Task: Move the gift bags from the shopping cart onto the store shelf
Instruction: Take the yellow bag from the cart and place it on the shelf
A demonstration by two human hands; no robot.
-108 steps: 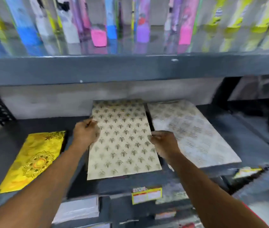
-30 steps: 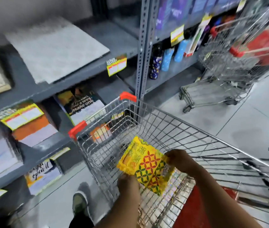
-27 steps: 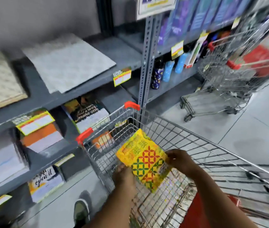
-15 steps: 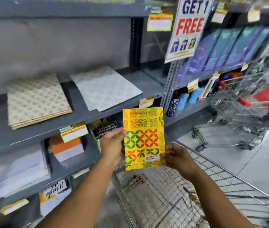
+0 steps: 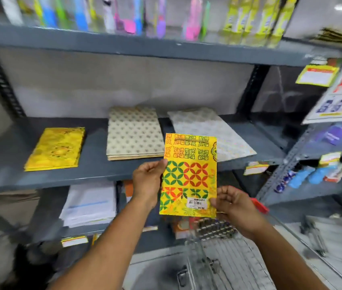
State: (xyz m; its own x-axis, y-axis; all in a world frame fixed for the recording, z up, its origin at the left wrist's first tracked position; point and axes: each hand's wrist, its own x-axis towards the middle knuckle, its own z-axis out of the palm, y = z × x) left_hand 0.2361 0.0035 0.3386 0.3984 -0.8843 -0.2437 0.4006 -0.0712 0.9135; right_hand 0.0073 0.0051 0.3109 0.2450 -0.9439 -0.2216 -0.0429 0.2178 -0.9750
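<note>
A person is holding a flat yellow gift bag (image 5: 189,174) upright in front of a grey store shelf (image 5: 94,174), above the wire shopping cart (image 5: 224,266). The left hand (image 5: 148,181) is gripping its left edge while the right hand (image 5: 231,203) is pinching its lower right corner. Three stacks of gift bags are lying on the shelf: yellow (image 5: 56,148), beige (image 5: 134,133) and white (image 5: 224,130).

I see even, bright overhead light, glare at top right, heavy motion blur toward the edges, and wide-angle bending there.
</note>
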